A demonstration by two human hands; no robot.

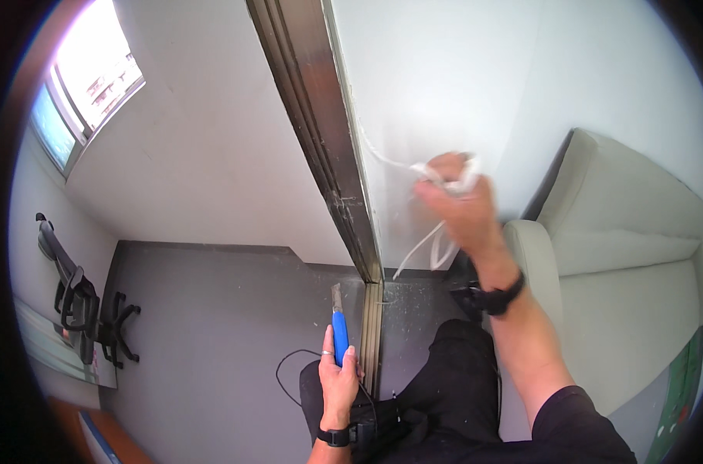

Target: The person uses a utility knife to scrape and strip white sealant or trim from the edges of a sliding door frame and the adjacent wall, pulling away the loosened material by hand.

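Observation:
My left hand (338, 387) is closed around a blue-handled utility knife (340, 336); its grey blade points up and away, above the floor beside the door frame. Up by the white wall, my right hand (464, 205) grips a bunched white strip (469, 176), slightly blurred by motion. One length of the strip runs left from my fingers to the edge of the brown metal door frame (320, 116). Loose ends dangle below my hand. Whether the strip is cord or peeled sealant, I cannot tell.
A pale sofa (622, 301) stands close at my right arm. The frame's floor track (372, 332) runs toward my legs. Far left are a black office chair (77, 301) and a window (88, 77). White crumbs lie on the grey floor (220, 348). A black cable (282, 367) loops by my knee.

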